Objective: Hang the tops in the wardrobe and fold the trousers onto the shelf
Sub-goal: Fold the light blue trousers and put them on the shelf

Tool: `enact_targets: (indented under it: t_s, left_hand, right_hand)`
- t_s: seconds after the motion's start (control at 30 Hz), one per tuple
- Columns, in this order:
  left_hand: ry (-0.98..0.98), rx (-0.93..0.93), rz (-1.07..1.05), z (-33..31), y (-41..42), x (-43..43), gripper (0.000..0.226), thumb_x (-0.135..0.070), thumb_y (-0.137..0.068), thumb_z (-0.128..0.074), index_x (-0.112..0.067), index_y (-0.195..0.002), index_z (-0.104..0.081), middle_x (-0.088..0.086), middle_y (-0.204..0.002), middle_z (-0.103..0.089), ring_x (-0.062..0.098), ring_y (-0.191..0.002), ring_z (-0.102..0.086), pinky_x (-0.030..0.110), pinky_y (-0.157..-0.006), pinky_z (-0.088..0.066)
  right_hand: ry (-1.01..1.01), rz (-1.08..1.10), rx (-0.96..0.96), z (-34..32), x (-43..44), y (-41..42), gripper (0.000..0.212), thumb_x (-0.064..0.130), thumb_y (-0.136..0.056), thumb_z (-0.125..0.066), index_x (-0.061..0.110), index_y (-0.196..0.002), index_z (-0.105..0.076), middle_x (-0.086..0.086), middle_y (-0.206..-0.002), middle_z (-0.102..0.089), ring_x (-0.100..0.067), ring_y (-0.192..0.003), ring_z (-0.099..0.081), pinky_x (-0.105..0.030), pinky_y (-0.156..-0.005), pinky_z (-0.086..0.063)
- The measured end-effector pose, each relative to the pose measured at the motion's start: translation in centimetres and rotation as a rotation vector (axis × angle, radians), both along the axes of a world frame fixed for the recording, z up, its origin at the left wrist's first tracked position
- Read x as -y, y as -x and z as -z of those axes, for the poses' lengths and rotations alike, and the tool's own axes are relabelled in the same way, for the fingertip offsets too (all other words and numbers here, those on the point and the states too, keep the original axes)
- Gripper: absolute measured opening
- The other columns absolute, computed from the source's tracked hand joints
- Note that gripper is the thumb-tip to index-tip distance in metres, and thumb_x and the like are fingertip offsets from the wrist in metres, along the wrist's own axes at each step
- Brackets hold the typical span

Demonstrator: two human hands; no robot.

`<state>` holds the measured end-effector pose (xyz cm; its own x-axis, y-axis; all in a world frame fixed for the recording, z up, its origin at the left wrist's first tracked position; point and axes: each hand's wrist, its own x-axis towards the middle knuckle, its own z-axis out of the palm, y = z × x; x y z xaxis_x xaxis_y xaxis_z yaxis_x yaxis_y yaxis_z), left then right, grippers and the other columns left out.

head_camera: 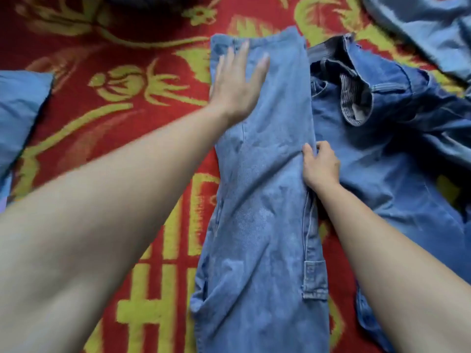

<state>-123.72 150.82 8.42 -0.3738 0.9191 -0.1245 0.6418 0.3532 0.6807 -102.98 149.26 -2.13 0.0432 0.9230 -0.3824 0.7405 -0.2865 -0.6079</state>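
Note:
A pair of light blue jeans [262, 200] lies lengthwise on a red and yellow patterned carpet, folded leg over leg. My left hand [237, 82] presses flat with straight fingers on the far end of the jeans. At the jeans' right edge, about halfway along, my right hand [321, 166] has its fingers curled round the denim fold. To the right a darker blue denim garment [387, 149] lies spread out, its waistband open and its striped lining showing.
More blue cloth [433, 31] lies at the top right corner. A blue cushion or fabric piece [17, 110] sits at the left edge. The carpet [114, 123] shows bare between the left cloth and the jeans.

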Motion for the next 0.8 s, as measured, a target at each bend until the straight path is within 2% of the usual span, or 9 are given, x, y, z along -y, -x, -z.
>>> enact_targets:
  t_s: [0.1, 0.17, 0.27, 0.37, 0.47, 0.53, 0.6, 0.7, 0.8]
  left_hand:
    - [0.362, -0.160, 0.042, 6.2, -0.9, 5.7, 0.067, -0.063, -0.097, -0.029, -0.035, -0.155, -0.008, 0.009, -0.163, 0.012, 0.025, -0.150, 0.013, 0.053, -0.118, -0.001]
    - [0.447, -0.136, -0.018, 9.0, -1.2, 7.4, 0.064, -0.060, -0.099, -0.026, -0.034, -0.155, -0.007, 0.009, -0.162, 0.017, 0.027, -0.149, 0.015, 0.054, -0.118, 0.000]
    - [0.410, -0.147, -0.063, 11.1, -1.3, 7.2, 0.059, -0.051, -0.103, -0.021, -0.027, -0.156, -0.011, 0.007, -0.163, 0.014, 0.026, -0.150, 0.014, 0.051, -0.120, 0.003]
    - [0.363, -0.148, -0.093, 11.8, -0.9, 6.0, 0.057, -0.040, -0.106, -0.022, -0.016, -0.156, -0.011, 0.007, -0.164, 0.007, 0.025, -0.150, 0.011, 0.047, -0.120, 0.003]
    - [0.312, -0.219, -0.138, 12.5, 0.6, 4.6, 0.053, -0.027, -0.105, -0.037, -0.011, -0.153, -0.022, 0.006, -0.164, -0.011, 0.023, -0.151, -0.007, 0.038, -0.120, -0.008]
    - [0.218, -0.305, -0.220, 12.5, 1.8, 4.1, 0.042, -0.018, -0.101, -0.043, -0.017, -0.143, -0.047, 0.007, -0.152, -0.041, 0.026, -0.139, -0.038, 0.033, -0.110, -0.028]
    - [0.167, -0.387, -0.289, 11.9, 2.3, 3.7, 0.037, -0.011, -0.095, -0.045, -0.023, -0.124, -0.066, 0.008, -0.128, -0.064, 0.030, -0.116, -0.058, 0.034, -0.096, -0.041]
    - [0.127, -0.418, -0.311, 10.7, 3.4, 2.4, 0.036, -0.004, -0.086, -0.047, -0.022, -0.105, -0.073, 0.008, -0.109, -0.071, 0.030, -0.101, -0.064, 0.032, -0.086, -0.048]
    - [-0.030, -0.421, -0.352, 8.2, 4.4, 0.0, 0.032, -0.003, -0.084, -0.043, -0.018, -0.098, -0.066, 0.005, -0.103, -0.069, 0.021, -0.097, -0.062, 0.026, -0.072, -0.038]
  right_hand:
    - [0.014, -0.002, 0.004, 0.6, -0.1, 0.3, 0.040, 0.043, -0.102, -0.041, 0.008, -0.117, -0.053, -0.018, -0.121, -0.063, -0.036, -0.115, -0.055, -0.036, -0.082, -0.035]
    - [0.000, 0.001, 0.009, 0.9, -0.5, 0.3, 0.044, 0.047, -0.103, -0.037, 0.009, -0.116, -0.054, -0.018, -0.119, -0.063, -0.036, -0.114, -0.055, -0.035, -0.080, -0.033]
    - [-0.088, -0.009, -0.031, 1.6, -0.6, -0.5, 0.039, 0.037, -0.106, -0.036, 0.005, -0.110, -0.057, -0.020, -0.111, -0.064, -0.035, -0.106, -0.056, -0.033, -0.080, -0.031]
    - [-0.216, 0.066, -0.082, 2.6, 0.5, -1.6, 0.036, 0.032, -0.106, -0.036, 0.005, -0.092, -0.056, -0.016, -0.085, -0.058, -0.031, -0.081, -0.051, -0.034, -0.071, -0.030]
    - [-0.197, 0.072, -0.068, 3.1, 0.7, -1.6, 0.035, 0.031, -0.107, -0.038, 0.005, -0.093, -0.057, -0.009, -0.083, -0.055, -0.023, -0.079, -0.046, -0.026, -0.067, -0.025]
    - [-0.176, 0.051, -0.048, 3.3, 0.2, -1.6, 0.037, 0.034, -0.106, -0.038, 0.005, -0.100, -0.060, -0.005, -0.088, -0.057, -0.020, -0.082, -0.048, -0.025, -0.068, -0.025]
    - [-0.165, 0.049, -0.051, 3.3, -0.1, -1.6, 0.036, 0.039, -0.104, -0.041, 0.010, -0.099, -0.062, -0.001, -0.086, -0.059, -0.019, -0.083, -0.050, -0.023, -0.068, -0.027]
    - [-0.137, 0.068, -0.098, 3.2, -0.2, -1.6, 0.036, 0.051, -0.098, -0.049, 0.017, -0.096, -0.061, 0.005, -0.080, -0.059, -0.013, -0.082, -0.054, -0.020, -0.068, -0.031]
    - [-0.125, 0.057, -0.128, 3.1, -0.3, -1.6, 0.038, 0.058, -0.090, -0.059, 0.019, -0.093, -0.059, 0.013, -0.077, -0.058, -0.009, -0.080, -0.055, -0.019, -0.070, -0.036]
